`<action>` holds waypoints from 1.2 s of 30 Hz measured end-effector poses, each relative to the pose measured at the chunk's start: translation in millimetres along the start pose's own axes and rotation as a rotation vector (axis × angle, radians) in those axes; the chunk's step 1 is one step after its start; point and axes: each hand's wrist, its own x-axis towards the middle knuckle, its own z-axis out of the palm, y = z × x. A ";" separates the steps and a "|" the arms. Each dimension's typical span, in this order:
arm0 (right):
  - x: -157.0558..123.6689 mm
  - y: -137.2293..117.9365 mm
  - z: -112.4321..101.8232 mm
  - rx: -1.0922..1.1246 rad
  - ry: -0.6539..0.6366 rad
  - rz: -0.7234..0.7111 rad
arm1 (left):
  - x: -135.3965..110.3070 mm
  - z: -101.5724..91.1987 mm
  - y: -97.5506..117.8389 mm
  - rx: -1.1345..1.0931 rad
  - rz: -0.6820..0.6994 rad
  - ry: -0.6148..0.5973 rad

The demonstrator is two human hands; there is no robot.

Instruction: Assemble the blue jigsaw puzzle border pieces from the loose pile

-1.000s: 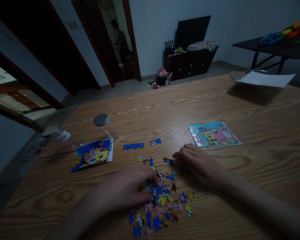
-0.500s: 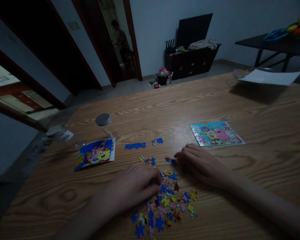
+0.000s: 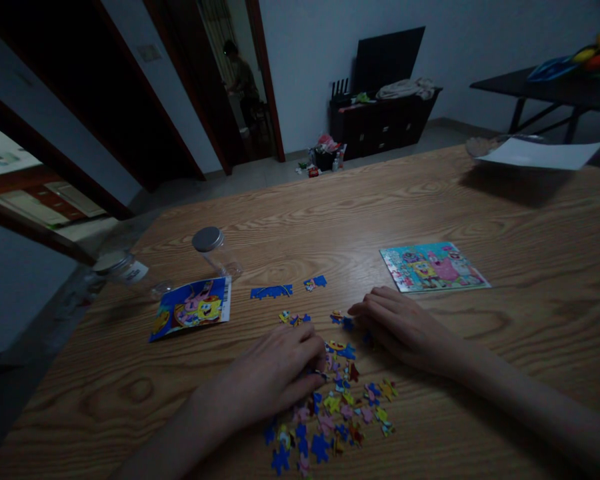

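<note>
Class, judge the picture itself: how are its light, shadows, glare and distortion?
Head view: light dim and bluish; head view: dark shadow below the white sheet, soft sheen but no harsh glare on the table; head view: door frame leaning, perhaps from camera tilt; head view: puzzle pieces dim, their small prints hard to read.

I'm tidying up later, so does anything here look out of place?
Yes: small items lie loose on the floor beside what looks like a bin, rather than inside it. At the far right, a white sheet seems to rest on a clear bowl, not flat on the table.
</note>
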 end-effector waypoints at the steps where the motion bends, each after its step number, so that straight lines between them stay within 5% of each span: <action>1: 0.2 0.2 0.2 -0.002 0.003 -0.001 | 0.5 -1.1 -0.5 -0.028 0.009 0.001; 7: 0.2 -0.1 0.9 -0.025 0.006 0.006 | 4.2 -12.6 -5.6 -0.240 -0.075 0.007; 17: 1.0 -2.2 -0.3 -0.011 -0.013 0.022 | 7.2 -17.5 -27.0 -0.183 -0.005 0.201; 36: 3.9 -3.4 -2.2 -0.022 0.026 0.001 | 7.4 -14.1 -16.8 -0.188 -0.047 0.060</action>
